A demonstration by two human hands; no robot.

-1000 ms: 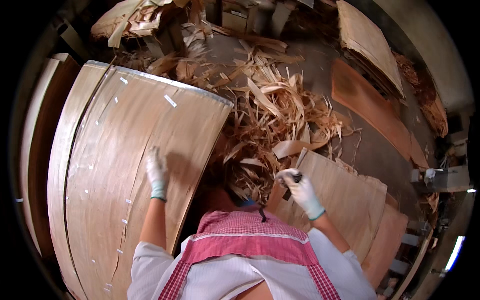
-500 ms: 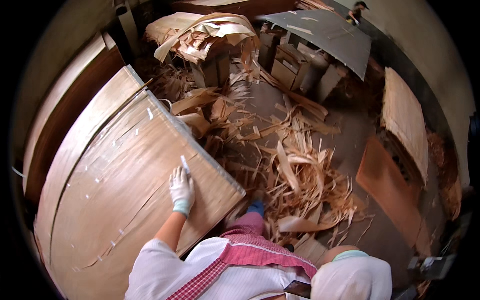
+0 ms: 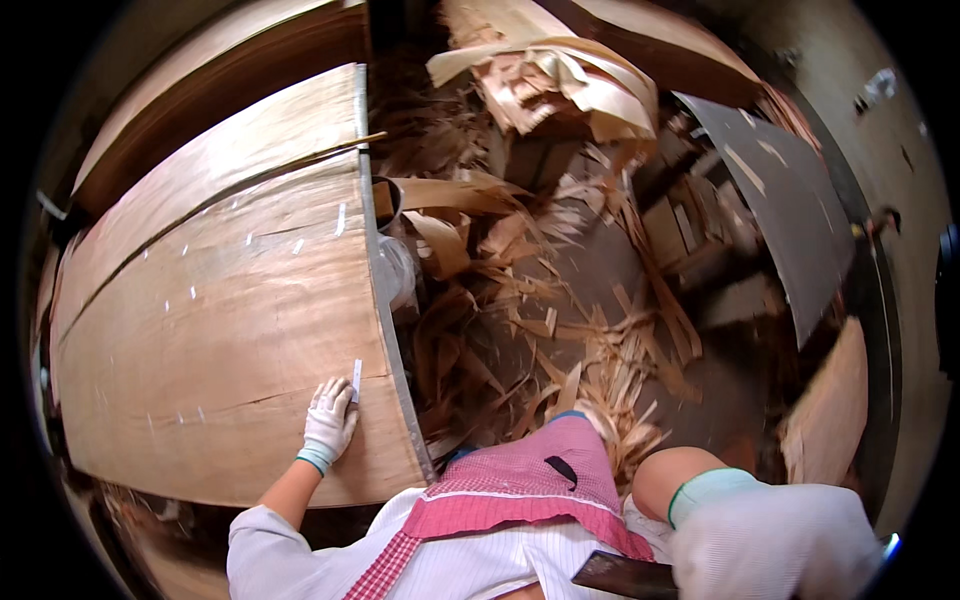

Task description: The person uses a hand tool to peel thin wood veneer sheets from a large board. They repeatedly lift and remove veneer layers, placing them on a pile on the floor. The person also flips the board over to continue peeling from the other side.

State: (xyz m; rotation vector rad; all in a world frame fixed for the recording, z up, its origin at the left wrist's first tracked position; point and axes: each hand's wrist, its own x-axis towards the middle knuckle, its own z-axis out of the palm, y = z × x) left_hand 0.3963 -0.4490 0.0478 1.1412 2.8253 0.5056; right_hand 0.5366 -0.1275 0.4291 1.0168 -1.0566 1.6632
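Observation:
My left hand (image 3: 330,420), in a white knit glove, lies with fingers stretched on a large light wood veneer sheet (image 3: 240,340). Its fingertips touch the edge of a short white tape strip (image 3: 356,380) that runs across a thin crack. Other small tape pieces dot the sheet. At the lower right my right hand (image 3: 775,540), also gloved, is closed in a fist close to my body. A dark, flat, blade-like tool (image 3: 625,575) sticks out of its left side; the rest is hidden by the glove.
A narrow wood strip (image 3: 362,143) lies across the sheet's far part. Veneer scraps (image 3: 610,385) litter the floor to the right. Beyond stand a heap of curled veneer (image 3: 560,85) and a grey board (image 3: 780,190). Another veneer stack (image 3: 220,90) is at the far left.
My view has turned, so the sheet lies squarer and the scrap heap sits further right. My left hand stays on the sheet by the tape. My right fist shows more, with the dark tool.

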